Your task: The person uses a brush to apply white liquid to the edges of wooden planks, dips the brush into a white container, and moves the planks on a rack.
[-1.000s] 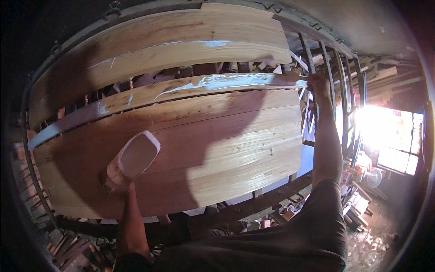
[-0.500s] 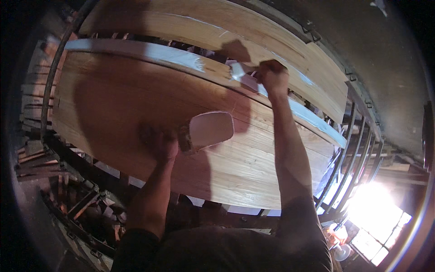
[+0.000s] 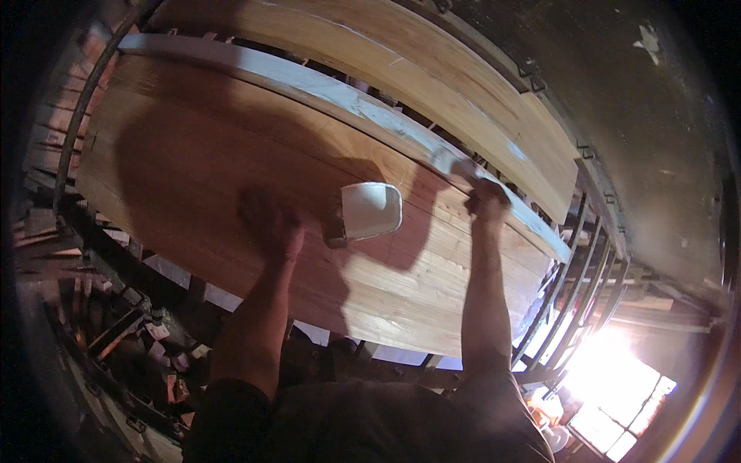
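My right hand (image 3: 488, 199) is closed around a flat brush (image 3: 451, 163), smeared by motion. The brush is at a long wooden edge strip (image 3: 301, 76) coated with wet-looking white stuff, probably glue. My left hand (image 3: 272, 225) lies in shadow on the wide wooden panel (image 3: 417, 309); its fingers look stretched out over the boards, though they are dim. Just right of it a tub (image 3: 372, 210) of white, glue-like stuff stands on the panel, a small gap away from the thumb.
Beyond the coated strip lies another wooden panel (image 3: 463, 100), across a narrow gap. Metal bars (image 3: 575, 247) run at the right end, and a curved bar (image 3: 85, 116) bounds the left. Wood scraps (image 3: 158, 347) lie lower left. A bright window (image 3: 625, 393) glares lower right.
My right hand has moved the brush down and rightward along the strip. White now covers the bare wood that showed mid-strip. The view has turned a little.
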{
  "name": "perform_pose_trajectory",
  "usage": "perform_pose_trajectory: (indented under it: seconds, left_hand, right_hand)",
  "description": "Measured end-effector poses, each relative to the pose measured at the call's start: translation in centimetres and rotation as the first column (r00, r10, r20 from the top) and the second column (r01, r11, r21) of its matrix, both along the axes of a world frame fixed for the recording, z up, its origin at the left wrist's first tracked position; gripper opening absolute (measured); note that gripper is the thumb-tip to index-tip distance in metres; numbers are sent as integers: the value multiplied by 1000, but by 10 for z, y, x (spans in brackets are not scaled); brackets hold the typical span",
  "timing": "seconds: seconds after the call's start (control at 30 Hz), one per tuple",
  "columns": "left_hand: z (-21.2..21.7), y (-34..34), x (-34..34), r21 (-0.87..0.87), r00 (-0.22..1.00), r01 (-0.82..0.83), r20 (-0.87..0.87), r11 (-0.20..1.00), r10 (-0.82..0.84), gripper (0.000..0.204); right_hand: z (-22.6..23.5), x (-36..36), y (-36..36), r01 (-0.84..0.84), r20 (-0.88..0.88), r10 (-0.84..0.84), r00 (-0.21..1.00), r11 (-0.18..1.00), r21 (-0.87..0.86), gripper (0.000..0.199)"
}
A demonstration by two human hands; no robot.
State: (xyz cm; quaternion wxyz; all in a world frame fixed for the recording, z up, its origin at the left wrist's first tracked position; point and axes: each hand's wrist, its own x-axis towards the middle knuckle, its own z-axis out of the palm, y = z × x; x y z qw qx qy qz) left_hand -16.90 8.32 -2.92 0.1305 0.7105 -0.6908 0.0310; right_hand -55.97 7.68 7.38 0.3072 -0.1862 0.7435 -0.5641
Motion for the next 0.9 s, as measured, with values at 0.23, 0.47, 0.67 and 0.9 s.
perform_pose_trajectory:
  seconds: [0.23, 0.47, 0.67, 0.9]
  left_hand:
    - [-33, -2, 6, -5, 996, 44, -83, 999, -44, 57]
    - [-34, -12, 9, 54, 998, 38, -54, 998, -35, 58]
    - [-35, -7, 24, 115, 1000, 4, -27, 993, -1, 59]
    - [-42, -13, 26, 198, 1000, 22, -13, 980, -20, 60]
  right_hand:
    - [19, -27, 45, 210, 80, -199, 977, 963, -166, 7]
    - [-37, -110, 102, 319, 275, -285, 918, 944, -87, 5]
    - [-21, -237, 245, 591, 375, -514, 771, 797, -122, 7]
    - [-43, -246, 194, 852, 816, -307, 490, 366, -374, 16]
